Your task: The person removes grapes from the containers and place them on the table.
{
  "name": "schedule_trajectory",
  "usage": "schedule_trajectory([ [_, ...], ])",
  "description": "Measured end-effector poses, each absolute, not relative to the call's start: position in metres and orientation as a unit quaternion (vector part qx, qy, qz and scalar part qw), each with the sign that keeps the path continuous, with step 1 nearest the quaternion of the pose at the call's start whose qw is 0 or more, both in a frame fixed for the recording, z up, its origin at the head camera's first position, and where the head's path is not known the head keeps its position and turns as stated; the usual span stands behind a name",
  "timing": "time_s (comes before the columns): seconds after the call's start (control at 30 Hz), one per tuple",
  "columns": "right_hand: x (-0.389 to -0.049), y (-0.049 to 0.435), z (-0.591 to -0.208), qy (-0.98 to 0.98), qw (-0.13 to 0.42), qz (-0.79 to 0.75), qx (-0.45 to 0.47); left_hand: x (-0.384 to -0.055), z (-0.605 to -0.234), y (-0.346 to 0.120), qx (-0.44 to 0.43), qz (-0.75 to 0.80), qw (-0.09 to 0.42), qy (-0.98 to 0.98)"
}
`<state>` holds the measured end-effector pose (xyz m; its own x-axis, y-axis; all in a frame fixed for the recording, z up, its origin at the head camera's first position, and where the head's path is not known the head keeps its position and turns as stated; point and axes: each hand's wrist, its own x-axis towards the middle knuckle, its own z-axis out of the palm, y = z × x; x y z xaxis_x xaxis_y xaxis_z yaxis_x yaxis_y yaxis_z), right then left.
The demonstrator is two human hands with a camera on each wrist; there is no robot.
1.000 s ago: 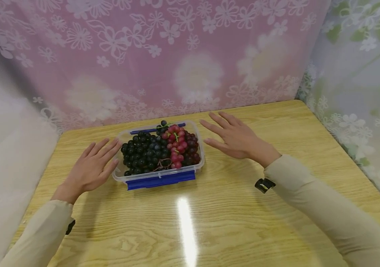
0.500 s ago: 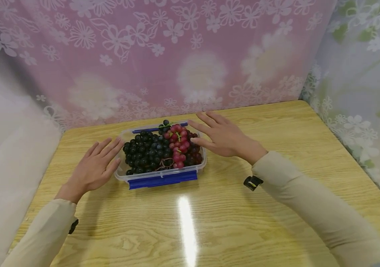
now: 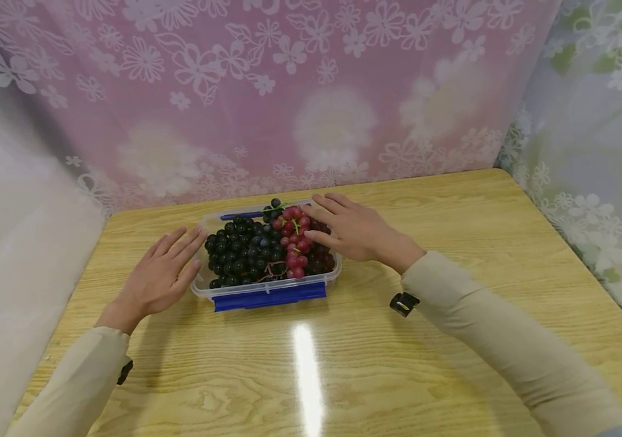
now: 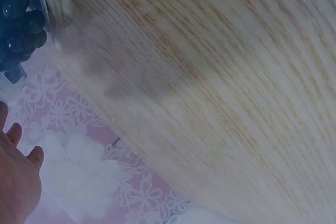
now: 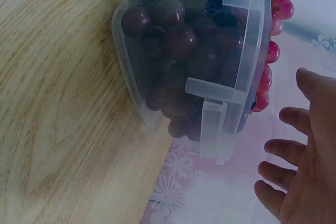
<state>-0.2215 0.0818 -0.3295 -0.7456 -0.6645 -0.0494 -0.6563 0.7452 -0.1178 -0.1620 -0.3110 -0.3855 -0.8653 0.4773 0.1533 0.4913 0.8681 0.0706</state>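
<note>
A clear plastic food container (image 3: pixel 201 286) with blue side clips (image 3: pixel 269 297) holds black grapes (image 3: pixel 242 252), a bunch of red grapes (image 3: pixel 296 267) and dark red grapes (image 3: pixel 322 262). My left hand (image 3: pixel 155 282) is at the container's left side, fingers extended toward the rim; whether it touches cannot be told. In the left wrist view, part of that hand (image 4: pixel 18 182) shows below the container corner. Over the right rim hovers my right hand (image 3: pixel 357 233), fingers spread, hiding some dark red grapes. The right wrist view shows this hand (image 5: pixel 304 156) apart from the container wall.
Under the container lies a wood-grain table (image 3: pixel 426 364) with a bright light reflection in front. A pink floral curtain (image 3: pixel 234 121) hangs behind the table, with a pale floral curtain (image 3: pixel 590 200) at the right and white cloth (image 3: pixel 21 243) at the left.
My right hand has moved left, from beside the container to over its right rim. The left hand has stayed beside the container. The whole head view has shifted slightly.
</note>
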Motion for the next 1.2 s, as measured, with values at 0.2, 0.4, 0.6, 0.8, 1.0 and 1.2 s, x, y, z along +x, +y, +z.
schedule_trajectory([
  [0.2, -0.220, 0.076, -0.331, 0.929, 0.037, -0.049, -0.364, -0.161, -0.387, -0.310, -0.248, -0.062, 0.064, -0.965],
  [0.4, -0.218, 0.071, -0.330, 0.928, 0.014, -0.043, -0.370, -0.160, -0.388, -0.310, -0.246, -0.065, 0.063, -0.965],
  [0.6, -0.216, 0.064, -0.328, 0.931, -0.006, -0.034, -0.362, -0.160, -0.388, -0.310, -0.246, -0.065, 0.066, -0.965],
  [0.8, -0.213, 0.056, -0.327, 0.937, -0.021, -0.026, -0.347, -0.159, -0.389, -0.309, -0.239, -0.074, 0.064, -0.966],
  [1.0, -0.212, 0.052, -0.329, 0.937, -0.038, -0.023, -0.345, -0.161, -0.389, -0.309, -0.238, -0.077, 0.064, -0.966],
  [1.2, -0.211, 0.048, -0.330, 0.941, -0.056, -0.027, -0.332, -0.160, -0.390, -0.309, -0.236, -0.082, 0.064, -0.966],
])
